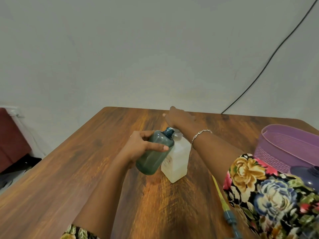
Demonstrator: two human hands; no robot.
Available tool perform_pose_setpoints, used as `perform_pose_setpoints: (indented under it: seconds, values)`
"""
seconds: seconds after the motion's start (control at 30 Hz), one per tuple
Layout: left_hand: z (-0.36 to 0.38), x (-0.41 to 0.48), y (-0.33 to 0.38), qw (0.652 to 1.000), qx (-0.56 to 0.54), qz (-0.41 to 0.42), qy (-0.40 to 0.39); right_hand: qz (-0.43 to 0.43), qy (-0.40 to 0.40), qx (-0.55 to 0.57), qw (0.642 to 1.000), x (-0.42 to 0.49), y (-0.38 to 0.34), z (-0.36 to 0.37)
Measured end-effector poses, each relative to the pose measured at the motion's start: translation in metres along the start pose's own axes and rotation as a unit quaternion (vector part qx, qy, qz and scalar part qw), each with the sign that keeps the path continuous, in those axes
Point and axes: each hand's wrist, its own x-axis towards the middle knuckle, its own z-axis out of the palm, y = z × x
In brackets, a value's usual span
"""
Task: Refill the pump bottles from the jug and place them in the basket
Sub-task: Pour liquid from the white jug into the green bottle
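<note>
Head view over a wooden table (pixel 107 187). At 5 o'clock, nearest the viewer, a floral sleeve (pixel 269 195) covers the right upper arm. Just left of it a pump (pixel 229 219) lies on the table, its yellow tube pointing toward 12 o'clock, apart from any bottle. At centre the left hand (pixel 139 147) grips a teal bottle (pixel 155 156), thumb across its near face and fingers curled round the far side. The bottle is held clear of the table, tilted with its open, pumpless neck toward 1 o'clock, and holds little or no visible liquid. Touching or just behind the bottle, on its 3 o'clock side, the white translucent jug (pixel 178 159) stands upright on the table, its top close to the bottle's neck. At 3 o'clock a purple basket (pixel 283 144) stands on the table, well apart from the jug. A dark blue object (pixel 309 178) lies in it, partly hidden by the sleeve and too little seen to name. The right forearm, wearing a bracelet (pixel 201 135), crosses above the jug toward 12 o'clock. The right hand (pixel 177 118) is beyond the jug's top, back toward the camera. Its fingers turn down out of sight, so its grip cannot be told. Beyond, a grey wall (pixel 138 57) carries a black cable (pixel 276 54) at 2 o'clock.
</note>
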Motion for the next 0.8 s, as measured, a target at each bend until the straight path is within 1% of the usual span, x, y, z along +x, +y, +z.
perform_pose_setpoints:
  seconds: [0.2, 0.33, 0.43, 0.57, 0.67, 0.8]
  values:
    - [0.001, -0.002, 0.002, 1.0, -0.005, 0.0, 0.003, 0.017, 0.01, -0.009, 1.0, -0.004, -0.001, -0.001]
    - [-0.001, -0.003, 0.008, 1.0, -0.004, 0.014, 0.014, -0.019, -0.004, 0.036, 0.999, -0.004, -0.004, -0.013]
    - [-0.004, -0.002, 0.01, 1.0, 0.003, 0.019, 0.015, -0.013, -0.009, 0.053, 0.998, -0.003, -0.002, -0.012]
    - [0.0, -0.003, 0.006, 1.0, 0.013, 0.018, -0.001, 0.016, -0.007, 0.015, 1.0, 0.0, 0.004, 0.0]
    - [0.001, -0.004, 0.004, 1.0, 0.006, 0.011, 0.002, 0.022, 0.015, -0.004, 1.0, -0.001, 0.002, 0.002]
    - [0.001, -0.003, 0.002, 1.0, 0.018, 0.013, 0.005, 0.018, 0.019, -0.008, 1.0, -0.002, 0.001, 0.005]
